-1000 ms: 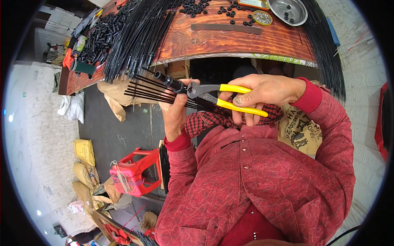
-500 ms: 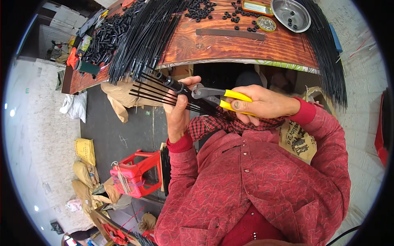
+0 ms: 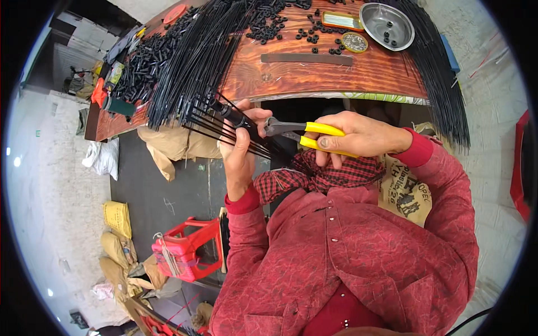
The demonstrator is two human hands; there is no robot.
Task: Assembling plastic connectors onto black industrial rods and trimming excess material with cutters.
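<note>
A bundle of thin black rods (image 3: 216, 120) is gripped in the left hand (image 3: 240, 150), below the front edge of the wooden workbench (image 3: 336, 75). Yellow-handled pliers (image 3: 305, 133) are clasped by the right hand (image 3: 358, 137), their jaws at the bundle just beside the left thumb.

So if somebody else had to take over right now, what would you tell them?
Left hand: gripping a bundle of thin black rods that fan out to the left, held below the table edge.
Right hand: holding yellow-handled pliers, tip at the bundle beside the left fingers.
On the wooden table: more black rods, small black beads, a metal bowl.
Whether the pliers have bitten yet cannot be told.
</note>
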